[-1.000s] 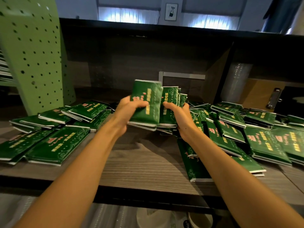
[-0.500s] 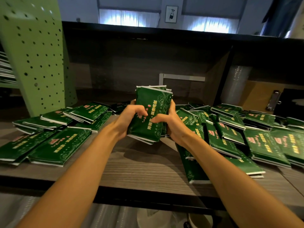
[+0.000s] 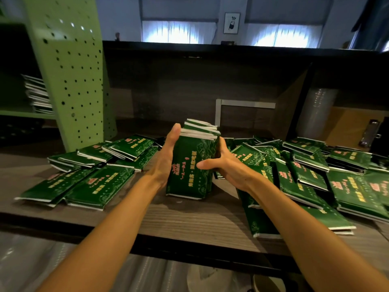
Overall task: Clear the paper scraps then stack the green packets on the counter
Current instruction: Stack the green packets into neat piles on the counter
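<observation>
- Several green packets (image 3: 192, 165) stand bundled on end on the counter (image 3: 179, 220), right of the pegboard post (image 3: 71, 81).
- My left hand (image 3: 166, 157) lies flat against one side; my right hand (image 3: 227, 165) grips the other, thumb across the front.
- Likely light, slick, floppy: I squeeze both sides low.

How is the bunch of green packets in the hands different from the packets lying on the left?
The held bunch stands upright; the left packets lie flat on the counter. The bunch is squeezed together between the left hand and right hand; the left packets sprawl loosely, overlapping, untouched. Both are dark green with gold print.
</observation>
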### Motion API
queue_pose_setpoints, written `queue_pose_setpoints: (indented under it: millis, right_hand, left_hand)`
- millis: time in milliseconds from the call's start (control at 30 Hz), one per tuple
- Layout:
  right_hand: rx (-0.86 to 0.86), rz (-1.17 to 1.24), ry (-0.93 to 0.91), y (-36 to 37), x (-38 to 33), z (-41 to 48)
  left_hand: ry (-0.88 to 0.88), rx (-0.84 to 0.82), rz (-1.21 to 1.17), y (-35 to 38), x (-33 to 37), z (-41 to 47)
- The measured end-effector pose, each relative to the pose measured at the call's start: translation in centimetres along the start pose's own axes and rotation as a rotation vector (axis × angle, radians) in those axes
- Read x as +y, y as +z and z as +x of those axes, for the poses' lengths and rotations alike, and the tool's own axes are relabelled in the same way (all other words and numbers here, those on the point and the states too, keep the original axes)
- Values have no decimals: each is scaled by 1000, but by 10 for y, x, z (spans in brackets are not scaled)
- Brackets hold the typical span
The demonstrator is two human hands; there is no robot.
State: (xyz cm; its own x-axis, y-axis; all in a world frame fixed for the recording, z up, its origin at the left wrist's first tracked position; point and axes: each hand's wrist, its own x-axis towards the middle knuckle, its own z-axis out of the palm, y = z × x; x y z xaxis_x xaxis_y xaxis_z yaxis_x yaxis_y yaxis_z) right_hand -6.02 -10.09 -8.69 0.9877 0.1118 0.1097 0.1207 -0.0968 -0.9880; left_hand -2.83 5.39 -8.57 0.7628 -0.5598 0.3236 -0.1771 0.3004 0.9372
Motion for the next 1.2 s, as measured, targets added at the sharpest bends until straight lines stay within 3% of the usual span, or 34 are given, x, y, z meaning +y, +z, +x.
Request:
queue_pose_setpoints:
  millis: [267, 400, 533, 633, 800, 1000, 1200]
  right_hand:
    - [-56, -60, 12, 4, -4, -8]
    - [-53, -48, -5, -1, -9, -9]
    - [-14, -40, -20, 0, -9, -9]
    - [-9, -40, 7, -2, -11, -11]
    - [-35, -109, 45, -2, -10, -13]
    - [-45, -159, -5, -1, -7, -13]
    - [-65, -178, 17, -3, -6, -11]
  left_hand:
    - [137, 32, 2, 14, -2, -6]
    - [147, 155, 29, 13, 0, -5]
    - [343, 232, 425, 9, 10, -1]
    - [258, 133, 597, 0, 15, 5]
    - [245, 147, 590, 1, 17, 7]
    - [148, 92, 316, 2, 11, 8]
    - [133, 203, 249, 8, 4, 1]
